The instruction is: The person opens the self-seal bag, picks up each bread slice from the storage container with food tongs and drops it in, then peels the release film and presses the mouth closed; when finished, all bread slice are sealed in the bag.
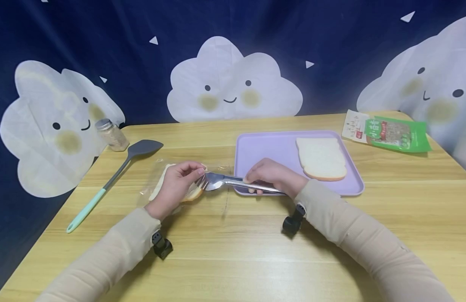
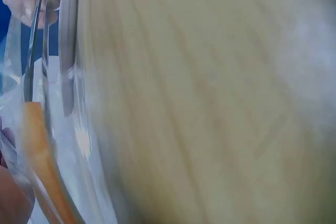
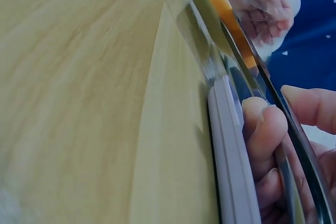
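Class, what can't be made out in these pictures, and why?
Bagged bread slice: middle hidden by the left hand, head view.
Tongs: handle ends behind the right hand, head view; past the bottom edge, right wrist view.
Green packet: fine print too small, head view.
Left hand: mostly cut off by the left edge, left wrist view.

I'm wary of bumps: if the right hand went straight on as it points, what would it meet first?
Probably the bread slice in the clear bag, met by the tongs it holds; the left hand is close by, though exact depth is unclear.
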A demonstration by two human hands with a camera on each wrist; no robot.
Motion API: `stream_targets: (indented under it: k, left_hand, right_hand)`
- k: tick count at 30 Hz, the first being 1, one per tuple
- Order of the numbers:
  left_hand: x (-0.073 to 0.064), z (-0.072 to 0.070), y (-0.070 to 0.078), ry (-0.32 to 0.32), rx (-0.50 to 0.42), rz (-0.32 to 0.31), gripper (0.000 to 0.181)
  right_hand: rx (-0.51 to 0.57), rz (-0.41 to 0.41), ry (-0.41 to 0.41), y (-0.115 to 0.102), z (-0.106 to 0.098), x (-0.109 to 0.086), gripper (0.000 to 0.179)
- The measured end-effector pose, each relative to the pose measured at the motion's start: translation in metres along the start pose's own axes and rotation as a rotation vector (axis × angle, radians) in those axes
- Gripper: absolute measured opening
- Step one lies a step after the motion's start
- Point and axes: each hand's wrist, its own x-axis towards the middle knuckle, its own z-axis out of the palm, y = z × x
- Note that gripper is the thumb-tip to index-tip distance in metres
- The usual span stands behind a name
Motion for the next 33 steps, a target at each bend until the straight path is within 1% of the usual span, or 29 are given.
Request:
stream_targets:
  k: [3, 7, 11, 14, 16, 17, 20, 23, 25, 29, 33]
  left_hand:
    - [0.000, 0.002, -0.001, 0.022, -0.026, -0.004, 0.004]
    - [-0.001, 0.005, -0.001, 0.026, -0.074, 0.002, 0.004]
    - [0.000, 0.002, -0.001, 0.003, -0.076, -0.006, 0.012]
    - [0.004, -0.004, -0.004, -0.011, -0.029, -0.031, 0.019]
    - [0.007, -0.008, -0.005, 0.002, 0.009, -0.038, 0.021]
    - [0.009, -0.010, -0.006, 0.019, 0.034, -0.042, 0.022]
    - [0.013, -0.014, -0.007, 0.085, 0.073, -0.046, 0.023]
    - [0.015, -0.017, -0.007, 0.136, 0.084, -0.048, 0.024]
    - [0.016, -0.017, -0.007, 0.159, 0.085, -0.043, 0.024]
    - [0.017, -0.018, -0.006, 0.187, 0.045, -0.034, 0.027]
    - [0.020, -0.018, -0.002, 0.240, -0.014, -0.008, 0.025]
  right_hand:
    - [0.036, 0.000, -0.013, 0.000, -0.001, -0.002, 0.027]
    - [0.014, -0.004, -0.004, -0.003, 0.002, 0.001, 0.025]
    - [-0.088, -0.012, 0.051, -0.008, 0.007, 0.005, 0.020]
    - [-0.181, -0.029, 0.077, -0.011, 0.009, 0.007, 0.016]
    - [-0.213, -0.032, 0.076, -0.012, 0.009, 0.006, 0.015]
    - [-0.225, -0.036, 0.071, -0.012, 0.007, 0.005, 0.015]
    - [-0.247, -0.046, 0.069, -0.014, -0.002, -0.004, 0.016]
    - [-0.271, -0.065, 0.084, -0.015, -0.014, -0.015, 0.018]
    - [-0.272, -0.069, 0.097, -0.015, -0.022, -0.022, 0.019]
    - [-0.242, -0.068, 0.114, -0.011, -0.037, -0.034, 0.023]
    - [-0.203, -0.084, 0.133, -0.003, -0.052, -0.046, 0.027]
